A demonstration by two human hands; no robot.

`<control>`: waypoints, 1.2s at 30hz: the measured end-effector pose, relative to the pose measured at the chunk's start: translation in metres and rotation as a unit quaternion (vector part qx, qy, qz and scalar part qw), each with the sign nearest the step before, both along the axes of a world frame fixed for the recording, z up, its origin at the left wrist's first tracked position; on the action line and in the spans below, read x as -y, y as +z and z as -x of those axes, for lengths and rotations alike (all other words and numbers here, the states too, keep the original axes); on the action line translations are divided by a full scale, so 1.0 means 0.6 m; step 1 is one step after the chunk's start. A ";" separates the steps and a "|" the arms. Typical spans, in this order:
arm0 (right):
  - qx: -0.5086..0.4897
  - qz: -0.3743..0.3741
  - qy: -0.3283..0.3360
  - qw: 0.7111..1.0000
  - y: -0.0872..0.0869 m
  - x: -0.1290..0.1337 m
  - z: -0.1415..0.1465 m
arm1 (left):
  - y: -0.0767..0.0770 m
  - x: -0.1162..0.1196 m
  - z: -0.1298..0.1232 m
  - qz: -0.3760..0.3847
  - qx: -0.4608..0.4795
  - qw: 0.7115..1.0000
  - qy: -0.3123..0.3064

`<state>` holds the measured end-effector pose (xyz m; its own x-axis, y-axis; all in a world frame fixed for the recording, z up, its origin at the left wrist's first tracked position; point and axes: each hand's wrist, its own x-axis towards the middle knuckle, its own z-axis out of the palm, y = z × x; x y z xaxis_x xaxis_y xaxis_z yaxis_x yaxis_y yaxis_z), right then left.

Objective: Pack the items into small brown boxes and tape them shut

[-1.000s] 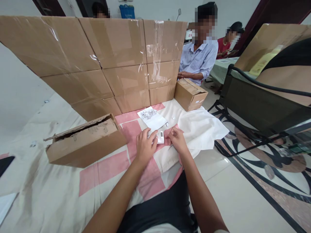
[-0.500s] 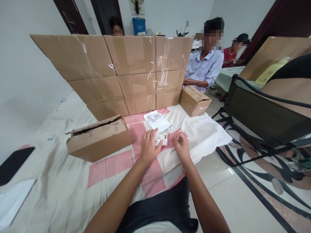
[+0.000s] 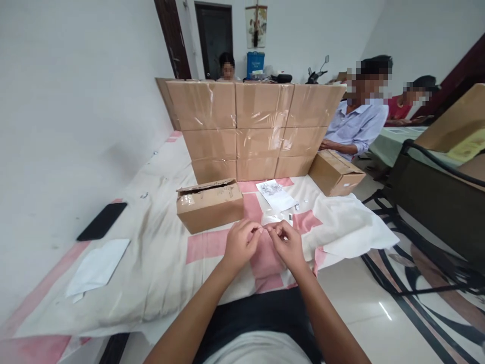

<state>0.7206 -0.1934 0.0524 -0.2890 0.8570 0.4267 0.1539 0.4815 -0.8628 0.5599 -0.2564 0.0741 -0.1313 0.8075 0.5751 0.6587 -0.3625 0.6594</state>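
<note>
My left hand point(image 3: 242, 242) and my right hand point(image 3: 286, 242) meet low over the pink-and-cream cloth point(image 3: 267, 263). Thumb and fingers of each are pinched, tips almost touching. Whatever lies between them is too small to name. Just behind the fingers sits a small white object with a dark window point(image 3: 290, 218), partly covered by my right hand. Beyond it a white sheet of paper point(image 3: 282, 201) carries a pile of small silvery-grey bits point(image 3: 272, 188). A few shiny scraps point(image 3: 297, 206) lie at its right edge.
A worn cardboard box point(image 3: 210, 215) stands left of my hands, another box point(image 3: 335, 177) at the right. Taped cartons point(image 3: 261, 144) form a wall behind. A black phone-like slab point(image 3: 102, 221) and folded white paper point(image 3: 99, 265) lie left. A person in a light shirt point(image 3: 358, 124) sits beyond; a chair point(image 3: 435, 217) stands right.
My left hand has left the small white object and come together with my right hand, its fingers now pinched. The view has swung left, so the surroundings appear further right.
</note>
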 end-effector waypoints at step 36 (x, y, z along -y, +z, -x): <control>0.375 -0.314 0.114 0.865 0.091 -0.105 0.281 | 0.200 -0.062 0.415 0.429 -0.335 0.838 0.041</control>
